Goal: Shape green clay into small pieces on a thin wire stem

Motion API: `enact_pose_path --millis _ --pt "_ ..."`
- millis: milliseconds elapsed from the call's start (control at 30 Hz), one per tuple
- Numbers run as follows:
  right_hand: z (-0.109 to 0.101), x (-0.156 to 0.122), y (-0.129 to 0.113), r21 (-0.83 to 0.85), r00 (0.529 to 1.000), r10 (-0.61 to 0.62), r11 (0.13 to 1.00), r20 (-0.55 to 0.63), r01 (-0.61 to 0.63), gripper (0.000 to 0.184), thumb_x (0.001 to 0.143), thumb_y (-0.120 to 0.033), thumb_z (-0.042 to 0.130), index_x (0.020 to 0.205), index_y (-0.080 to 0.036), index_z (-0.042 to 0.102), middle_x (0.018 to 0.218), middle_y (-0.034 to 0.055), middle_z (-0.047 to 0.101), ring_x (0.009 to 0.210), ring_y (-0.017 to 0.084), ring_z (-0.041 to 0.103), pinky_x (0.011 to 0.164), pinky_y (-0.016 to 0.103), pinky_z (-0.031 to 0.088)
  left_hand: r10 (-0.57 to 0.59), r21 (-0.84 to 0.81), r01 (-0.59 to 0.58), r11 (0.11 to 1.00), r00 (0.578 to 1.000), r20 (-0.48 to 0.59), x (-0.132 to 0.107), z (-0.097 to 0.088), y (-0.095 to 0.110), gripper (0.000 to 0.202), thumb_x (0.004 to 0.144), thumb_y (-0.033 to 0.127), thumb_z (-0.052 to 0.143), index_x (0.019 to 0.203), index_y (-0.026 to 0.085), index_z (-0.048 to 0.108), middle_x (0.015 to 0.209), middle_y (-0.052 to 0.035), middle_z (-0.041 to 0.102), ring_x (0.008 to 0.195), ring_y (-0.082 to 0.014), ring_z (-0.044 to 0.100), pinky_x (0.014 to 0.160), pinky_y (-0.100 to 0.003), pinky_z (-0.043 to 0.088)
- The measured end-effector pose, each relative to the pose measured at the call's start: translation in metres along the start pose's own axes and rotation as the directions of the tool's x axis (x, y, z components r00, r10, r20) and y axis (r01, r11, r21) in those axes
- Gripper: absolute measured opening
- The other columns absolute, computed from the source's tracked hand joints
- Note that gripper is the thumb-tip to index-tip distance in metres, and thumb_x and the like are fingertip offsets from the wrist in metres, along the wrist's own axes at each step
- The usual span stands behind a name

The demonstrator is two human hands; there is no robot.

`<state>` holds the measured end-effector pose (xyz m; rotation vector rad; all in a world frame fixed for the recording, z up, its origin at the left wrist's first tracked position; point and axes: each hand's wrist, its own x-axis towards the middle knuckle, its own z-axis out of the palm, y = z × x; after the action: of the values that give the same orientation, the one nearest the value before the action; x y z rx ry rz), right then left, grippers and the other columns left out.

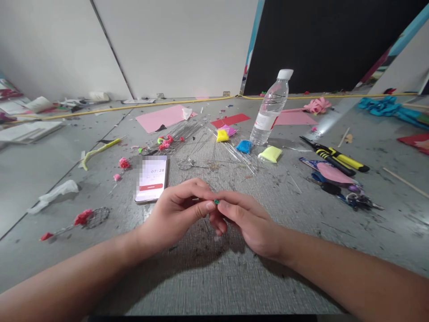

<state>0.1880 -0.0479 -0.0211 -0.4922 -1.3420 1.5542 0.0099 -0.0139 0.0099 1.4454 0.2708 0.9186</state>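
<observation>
We hold our two hands together low over the grey table [208, 281], just in front of us, and between them sits a tiny green bit [216, 202]. Our left hand [177, 210] has thumb and forefinger closed on it from the 9 o'clock side, and our right hand [250, 221] pinches it from 3 o'clock, its other fingers curled under. So small a piece seems to need both sets of fingertips, and keeping it close over the table probably steadies it. Whether a thin wire runs through it we cannot tell. Taking the hands as the centre, the phone [152, 179] lies flat at 10 o'clock, near them, screen up and turned toward us, likely so that it reads at a glance. At 12 o'clock a loose bundle of thin wires [201, 138] is spread out, and past it, toward 1 o'clock, lie small yellow [221, 135] and blue [244, 146] packets, within reach. The water bottle [271, 109] stands upright behind them, and the yellow-handled pliers [337, 159] lie at 2 o'clock, well apart from the hands.
</observation>
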Motion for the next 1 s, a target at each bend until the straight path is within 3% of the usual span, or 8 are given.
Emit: enact_pose_path --millis 467,1000 --pt "-0.0005 0.0079 0.0004 0.153 0.989 0.148 0.977 0.013 -0.148 0.019 0.093 -0.032 0.059 0.083 -0.018 0.066 0.066 -0.0022 0.056 0.062 0.013 0.052 0.060 0.027 0.046 -0.009 0.057 0.009 0.998 1.000 0.014 -0.0008 -0.0015 0.0001 0.022 0.098 0.006 0.061 0.108 0.019 0.076 0.092 0.0008 0.059 0.072 -0.0173 0.079 0.068 -0.029 0.067" --pt "-0.0017 0.0089 -0.0021 0.171 0.981 0.193 0.966 0.016 -0.193 0.020 0.089 -0.033 0.062 0.078 -0.018 0.065 0.064 -0.0015 0.056 0.063 0.014 0.053 0.062 0.028 0.045 -0.035 0.060 0.034 0.998 0.999 0.010 -0.0013 -0.0004 0.0016 0.016 0.096 0.008 0.066 0.105 0.018 0.074 0.094 0.0005 0.057 0.072 -0.0178 0.079 0.067 -0.029 0.068"
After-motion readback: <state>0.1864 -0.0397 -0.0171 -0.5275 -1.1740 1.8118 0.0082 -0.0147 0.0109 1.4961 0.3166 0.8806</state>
